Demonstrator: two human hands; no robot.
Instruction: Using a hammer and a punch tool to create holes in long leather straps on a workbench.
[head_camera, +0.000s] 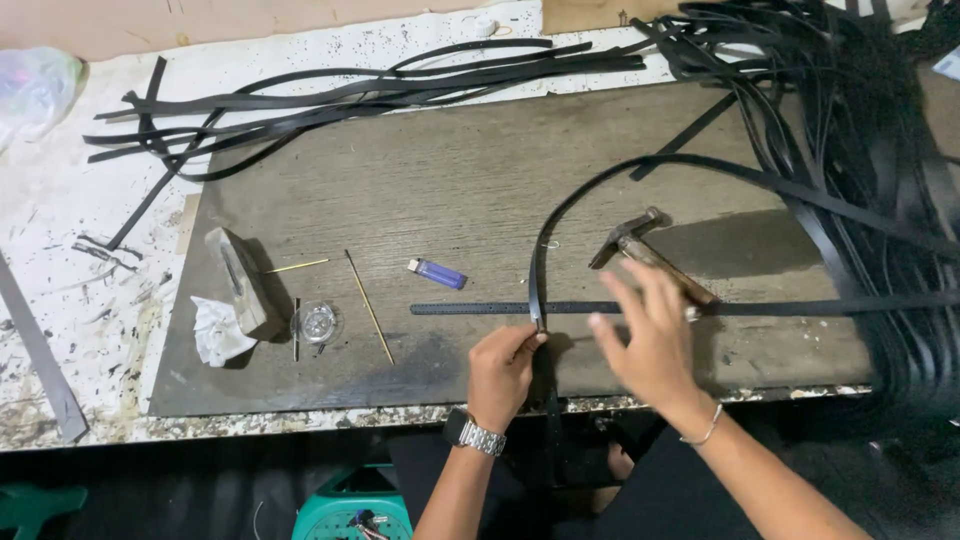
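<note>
In the head view, the left hand (503, 372) is pinching the near end of a long, curved black leather strap (600, 185) against the dark wooden work board (450, 170), fingers clenched on it just near the board's near edge. The strap is arching far and right toward a heap of black straps (860, 120) at the right. The right hand (650, 335) is hovering open, fingers spread and blurred, grasping nothing, just over the wooden handle of a metal-headed hammer (650, 255) lying on the board. A straight black perforated strip (480, 308) is lying flat, crossing under the curved strap. To the left are lying a blue plastic lighter (437, 273), a thin wooden stick (369, 292) and a small round glass dish (317, 321).
</note>
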